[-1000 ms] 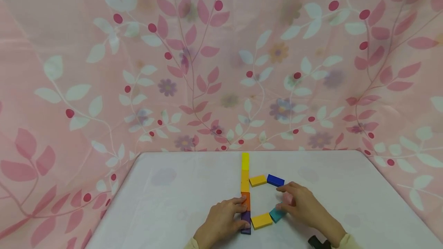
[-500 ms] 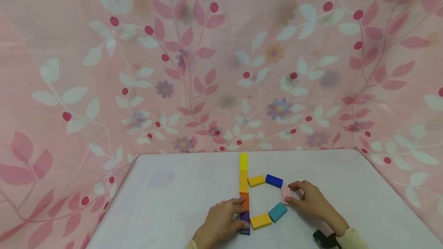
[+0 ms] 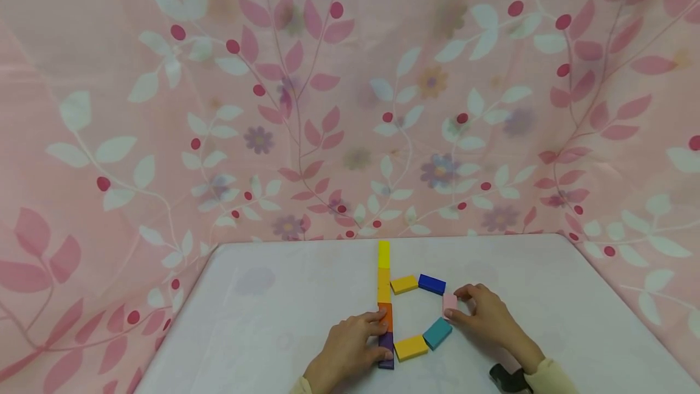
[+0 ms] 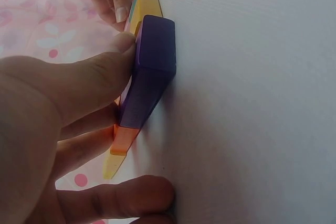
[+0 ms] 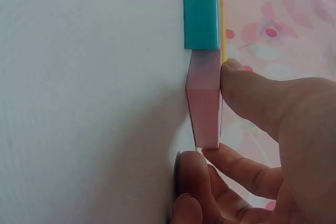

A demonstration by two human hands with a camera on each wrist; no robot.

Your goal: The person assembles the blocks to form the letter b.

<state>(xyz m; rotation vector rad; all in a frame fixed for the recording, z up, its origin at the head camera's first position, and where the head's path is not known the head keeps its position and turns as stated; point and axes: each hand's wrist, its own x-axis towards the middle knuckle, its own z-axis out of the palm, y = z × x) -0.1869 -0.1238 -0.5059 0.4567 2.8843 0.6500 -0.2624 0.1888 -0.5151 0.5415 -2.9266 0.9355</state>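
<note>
Colored rectangular blocks lie flat, forming a P-like outline low down. In its upright column are yellow point(image 3: 384, 254), amber point(image 3: 384, 284), orange point(image 3: 387, 315) and purple point(image 3: 386, 340) blocks. My left hand point(image 3: 350, 345) rests over the lower column, fingertips on the orange block and thumb on the purple one. A pink block point(image 3: 449, 301) sits at the loop's right side, where my right hand point(image 3: 487, 315) has its thumb on the face and its index fingertip at the far end. In the right wrist view, the pink block point(image 5: 205, 114) meets a teal block point(image 5: 201, 11).
The loop also has an upper amber block point(image 3: 404, 284), a dark blue block point(image 3: 432, 284) and a lower amber block point(image 3: 411, 348). A black object point(image 3: 508, 378) lies by the right wrist. Floral fabric point(image 3: 328, 108) hangs behind the white table point(image 3: 262, 309).
My right hand has shifted off the pink and teal blocks toward the right, uncovering them, and its thumb now lies on the pink block's near end. My left hand stays on the column.
</note>
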